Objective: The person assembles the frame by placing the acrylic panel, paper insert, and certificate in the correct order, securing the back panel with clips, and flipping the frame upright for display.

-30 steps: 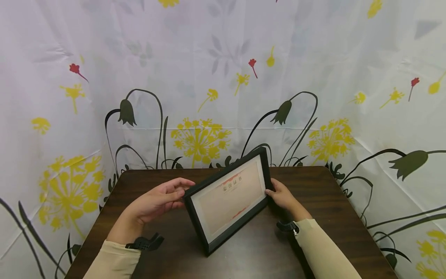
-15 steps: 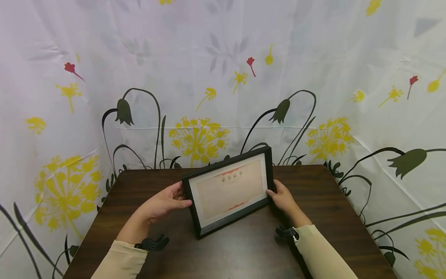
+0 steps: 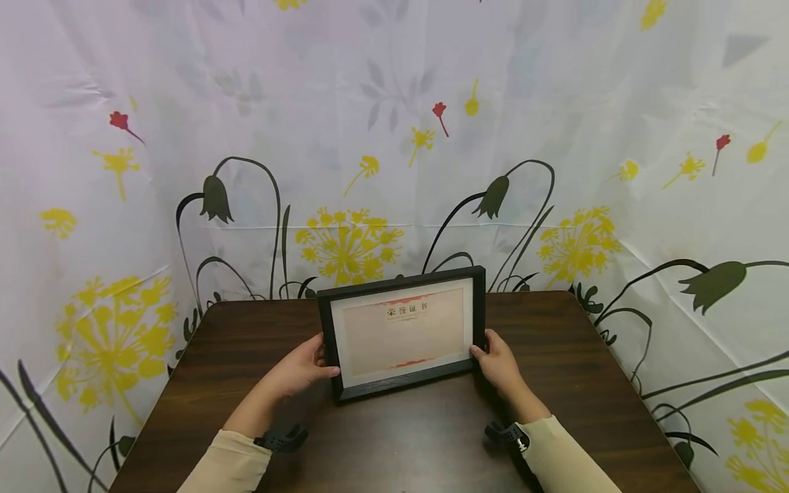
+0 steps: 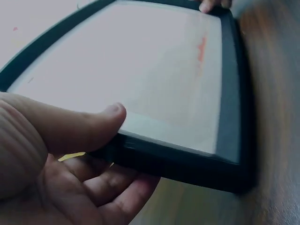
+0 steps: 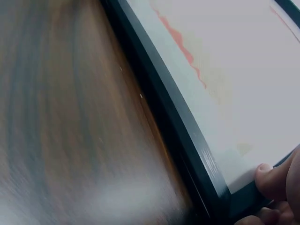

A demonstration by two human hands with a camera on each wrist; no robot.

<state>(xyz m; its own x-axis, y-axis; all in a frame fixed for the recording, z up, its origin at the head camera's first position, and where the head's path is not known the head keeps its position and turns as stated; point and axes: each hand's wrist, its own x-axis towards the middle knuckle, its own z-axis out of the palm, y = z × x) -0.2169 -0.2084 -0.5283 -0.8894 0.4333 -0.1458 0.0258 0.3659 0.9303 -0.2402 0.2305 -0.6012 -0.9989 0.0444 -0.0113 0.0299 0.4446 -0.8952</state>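
A black picture frame (image 3: pixel 401 392) with a cream certificate (image 3: pixel 403 339) inside is held upright, leaning back slightly, over the middle of the table. Its lower edge slopes a little, the left corner lower than the right. My left hand (image 3: pixel 303 370) grips the left side, thumb (image 4: pixel 93 126) on the front and fingers (image 4: pixel 117 187) curled behind. At the lower right side my right hand (image 3: pixel 501 359) pinches the border, its thumb (image 5: pixel 269 180) on the front face. Red trim and dark lettering show on the certificate in the head view.
The dark wood table (image 3: pixel 394 452) extends under the frame and both forearms. Behind it hangs a white curtain (image 3: pixel 345 103) with printed flowers, close to the table's back edge. Each wrist wears a black strap (image 3: pixel 283 438).
The picture frame has turned to nearly level, its left lower corner rising and its right upper corner dropping slightly. My left hand has moved down the left side and closed round it.
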